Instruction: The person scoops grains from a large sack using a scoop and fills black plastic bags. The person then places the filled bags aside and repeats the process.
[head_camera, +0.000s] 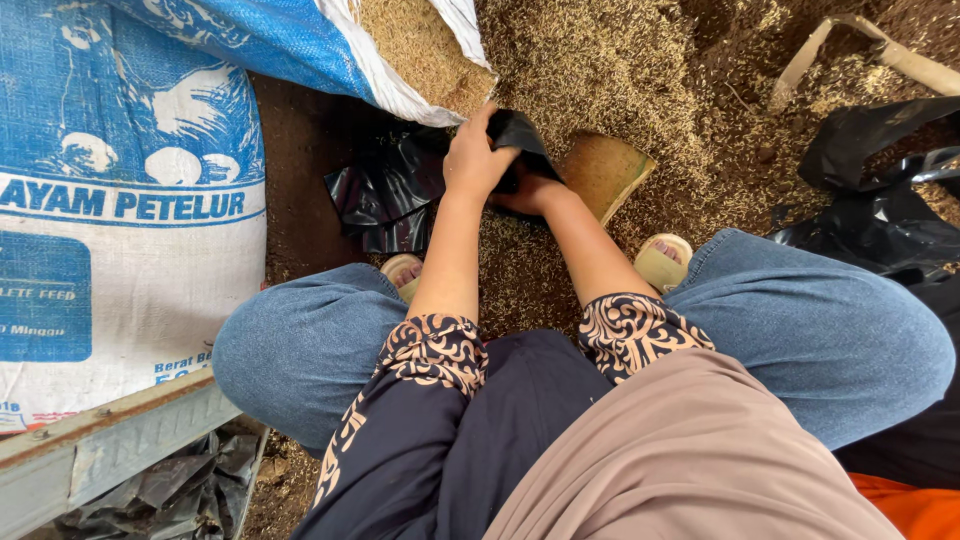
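Observation:
I squat over a ground strewn with rice husks (590, 70). My left hand (476, 157) grips the rim of a small black plastic bag (395, 190) that lies crumpled on the dirt between my knees. My right hand (528, 195) is partly hidden under the bag's black edge and holds its other side. A tan scoop-like piece (603, 172) lies on the husks just right of my hands.
A large blue and white woven sack (130, 200) stands at the left, and another open sack full of husks (420, 50) tips in from the top. More black plastic bags (880, 200) lie at the right. A grey metal rail (110, 440) runs at the lower left.

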